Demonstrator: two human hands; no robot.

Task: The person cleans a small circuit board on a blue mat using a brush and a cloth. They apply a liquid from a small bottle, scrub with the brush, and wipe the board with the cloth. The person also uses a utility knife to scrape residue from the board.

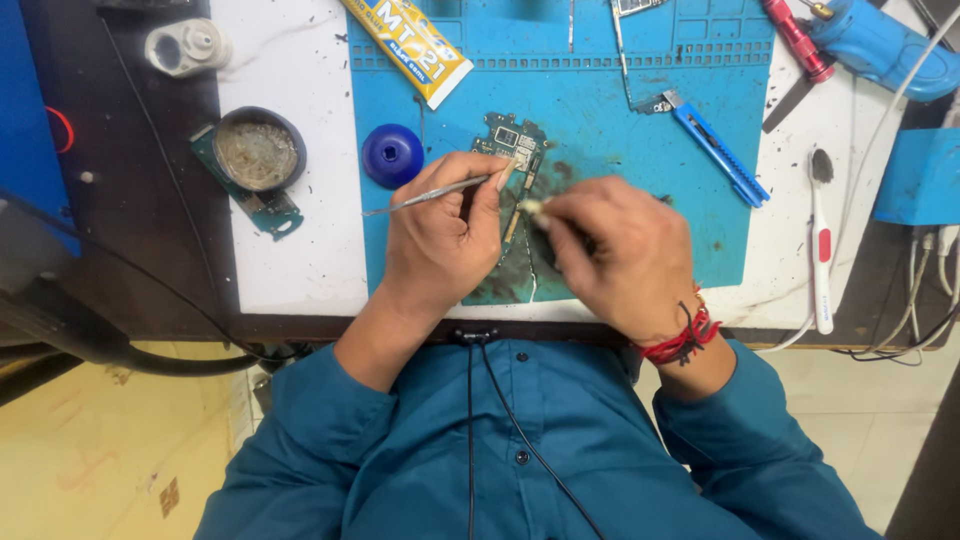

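A green circuit board (516,160) lies on the blue work mat (600,110) near the front edge of the tabletop (290,250), its long axis running away from the person toward the far side, tilted slightly to the right at the top; its near end is hidden under both hands. The left hand (440,235) is closed around thin metal tweezers (425,196), which lie almost level, the free end pointing left past the mat's edge and the other end at the fingertips over the board's upper part. The right hand (620,255) is curled shut, pinching a small pale piece (535,207) at its fingertips just beside the board; what this piece is cannot be told. A red thread band (685,340) circles the right wrist. Just left of the board sits a round blue cap (392,155), and farther left an open round tin (258,152) rests on another small board. A yellow glue tube (408,42) lies slanted at the mat's far left corner. To the right, a blue utility knife (718,150) lies diagonally, and a white toothbrush (820,245) lies lengthwise on the bare tabletop, well apart from the hands.
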